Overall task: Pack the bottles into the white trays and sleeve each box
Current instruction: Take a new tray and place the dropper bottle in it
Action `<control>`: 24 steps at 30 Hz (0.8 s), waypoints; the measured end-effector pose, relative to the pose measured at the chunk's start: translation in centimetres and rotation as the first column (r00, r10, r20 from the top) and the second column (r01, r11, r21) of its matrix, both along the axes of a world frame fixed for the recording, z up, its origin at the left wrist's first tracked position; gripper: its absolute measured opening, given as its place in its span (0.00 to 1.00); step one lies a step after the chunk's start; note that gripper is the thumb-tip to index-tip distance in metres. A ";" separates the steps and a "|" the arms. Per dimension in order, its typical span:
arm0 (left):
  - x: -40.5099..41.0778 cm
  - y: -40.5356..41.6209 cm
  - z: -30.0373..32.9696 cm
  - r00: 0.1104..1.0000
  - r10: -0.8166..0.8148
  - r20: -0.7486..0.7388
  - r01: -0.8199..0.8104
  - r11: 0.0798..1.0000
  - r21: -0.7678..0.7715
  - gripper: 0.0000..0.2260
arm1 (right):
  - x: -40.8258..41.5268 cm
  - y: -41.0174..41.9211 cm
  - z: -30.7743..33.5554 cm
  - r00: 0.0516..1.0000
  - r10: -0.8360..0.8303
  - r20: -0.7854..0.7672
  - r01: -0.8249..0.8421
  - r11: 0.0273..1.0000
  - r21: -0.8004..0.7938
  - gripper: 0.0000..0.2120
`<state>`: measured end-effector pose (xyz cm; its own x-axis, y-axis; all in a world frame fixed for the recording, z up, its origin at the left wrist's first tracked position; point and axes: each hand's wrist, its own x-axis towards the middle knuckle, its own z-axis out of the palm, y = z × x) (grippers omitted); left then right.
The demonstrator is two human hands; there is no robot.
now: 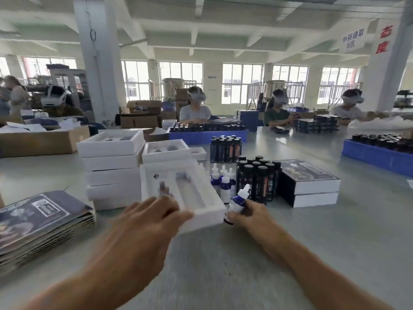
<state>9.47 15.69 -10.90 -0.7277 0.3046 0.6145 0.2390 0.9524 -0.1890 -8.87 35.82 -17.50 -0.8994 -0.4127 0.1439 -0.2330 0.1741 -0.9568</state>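
beside white tray (slots bare), right hand grips dropper bottle.

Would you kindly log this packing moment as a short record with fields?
left hand: fingers on the near edge of the white tray
right hand: grips a dropper bottle
tray contents: slots look unfilled, blurred
tray stack: left of the tray
sleeves: flat pile, near left
dark bottles: standing right of the tray
sleeved boxes: two stacked, far right
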 end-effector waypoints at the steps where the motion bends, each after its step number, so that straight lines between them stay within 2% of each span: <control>1: 1.1 0.3 -1.2 0.998 -0.023 0.064 0.024 1.000 -0.013 0.27 | -0.1 0.2 0.1 0.999 -0.002 0.037 0.002 1.000 -0.017 0.09; 4: 2.9 0.9 -4.3 0.981 -0.040 0.192 0.053 0.997 -0.059 0.29 | 0.0 0.8 0.8 0.966 0.094 0.241 -0.039 0.973 -0.227 0.12; 6: 3.3 0.8 -5.7 0.983 -0.085 0.164 0.089 0.996 -0.019 0.19 | 0.6 1.2 1.8 0.929 0.192 0.316 -0.092 0.948 -0.306 0.16; 7: 3.3 0.7 -6.1 0.985 -0.107 0.137 0.108 0.994 0.001 0.13 | 0.9 1.4 2.3 0.911 0.245 0.332 -0.129 0.934 -0.334 0.17; 11: 3.0 0.4 -7.0 0.988 -0.124 0.090 0.116 0.990 0.085 0.16 | 2.4 1.3 4.1 0.843 0.395 0.366 -0.203 0.862 -0.465 0.20; 14: 3.1 0.2 -7.3 0.990 -0.132 0.046 0.126 0.985 0.115 0.15 | 3.5 0.8 4.7 0.861 0.404 0.310 -0.248 0.864 -0.438 0.17; 16: 3.3 0.0 -7.0 0.991 -0.130 0.006 0.125 0.963 0.240 0.14 | 4.3 0.3 5.0 0.864 0.422 0.275 -0.291 0.864 -0.411 0.18; 18: 3.7 -0.1 -5.7 0.995 -0.095 -0.008 0.086 0.855 0.512 0.13 | 5.3 -0.3 5.1 0.836 0.481 0.264 -0.359 0.844 -0.399 0.22; 20: 3.8 -0.2 -4.3 0.997 -0.065 0.034 0.013 0.617 0.787 0.11 | 6.5 -1.2 5.2 0.801 0.545 0.247 -0.444 0.818 -0.366 0.23; 22: 3.6 -0.5 -3.4 0.992 -0.082 0.091 -0.051 0.395 0.917 0.14 | 8.0 -2.3 5.2 0.755 0.610 0.240 -0.527 0.782 -0.332 0.23; 24: 3.1 -0.8 -2.9 0.979 -0.158 0.126 -0.084 0.250 0.965 0.19 | 9.5 -3.2 5.1 0.710 0.662 0.240 -0.598 0.747 -0.290 0.20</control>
<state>12.60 14.87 -13.82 -0.8511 -0.3960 0.3448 0.1893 0.3811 0.9050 0.63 32.65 -12.43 -0.4451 -0.8947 0.0367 0.0858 -0.0835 -0.9928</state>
